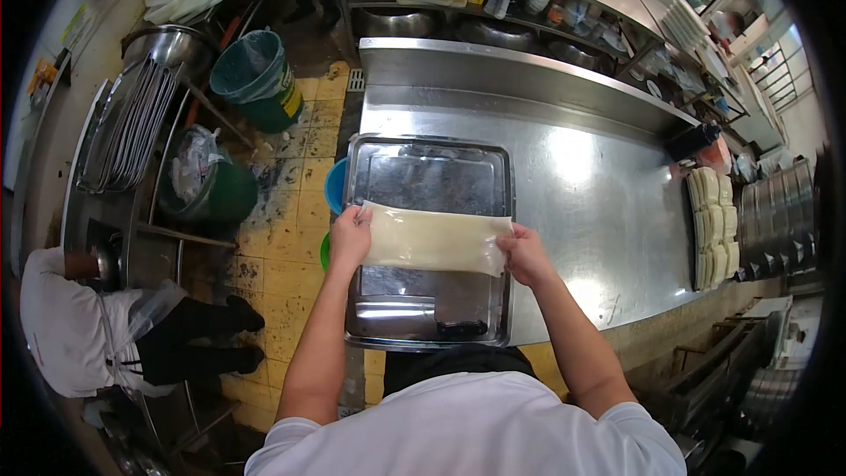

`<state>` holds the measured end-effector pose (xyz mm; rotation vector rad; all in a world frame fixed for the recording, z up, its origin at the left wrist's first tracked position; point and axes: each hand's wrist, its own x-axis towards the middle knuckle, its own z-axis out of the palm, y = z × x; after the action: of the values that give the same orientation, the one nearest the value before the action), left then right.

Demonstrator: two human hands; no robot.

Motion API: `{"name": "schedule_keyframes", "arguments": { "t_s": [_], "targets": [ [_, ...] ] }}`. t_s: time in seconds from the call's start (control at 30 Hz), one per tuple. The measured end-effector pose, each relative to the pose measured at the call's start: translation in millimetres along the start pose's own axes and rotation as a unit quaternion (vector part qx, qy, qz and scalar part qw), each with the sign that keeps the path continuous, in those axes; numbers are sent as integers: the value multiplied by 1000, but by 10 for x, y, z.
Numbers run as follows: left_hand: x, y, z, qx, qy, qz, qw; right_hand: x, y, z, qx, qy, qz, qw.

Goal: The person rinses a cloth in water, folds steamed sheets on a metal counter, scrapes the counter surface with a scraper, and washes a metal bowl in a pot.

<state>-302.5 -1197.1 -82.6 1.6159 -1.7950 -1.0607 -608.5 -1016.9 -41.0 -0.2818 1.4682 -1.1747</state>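
A pale, smooth sheet of dough [432, 239] is stretched sideways between my two hands, over a metal tray [429, 178]. My left hand [351, 236] pinches its left end, near the tray's left rim. At the right end, my right hand [523, 256] grips the edge with the thumb on top. A cleaver [460, 327] with a black handle lies flat in the near part of the tray, below the sheet. Whether the dough's underside touches the tray is hidden.
The tray sits on a steel counter [586, 203] with a raised back edge. Pale stacked blocks [712, 227] stand at the right. On the left are green bins [256, 79], a rack of trays [128, 128] and a person in a white shirt [75, 326]. A blue container [334, 186] is beside the counter.
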Motion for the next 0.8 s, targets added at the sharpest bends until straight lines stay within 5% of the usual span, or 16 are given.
{"name": "schedule_keyframes", "arguments": {
  "t_s": [0.33, 0.53, 0.8],
  "targets": [
    [-38, -199, 101, 127, -10, 9, 992, 157, 120, -89, -47, -19, 41, 998],
    [-172, -233, -78, 70, -84, -91, 990, 143, 159, -171, -103, 0, 20, 995],
    [-376, -241, -240, 68, -98, -91, 989, 14, 156, -199, -118, 12, -6, 993]
  ]
}}
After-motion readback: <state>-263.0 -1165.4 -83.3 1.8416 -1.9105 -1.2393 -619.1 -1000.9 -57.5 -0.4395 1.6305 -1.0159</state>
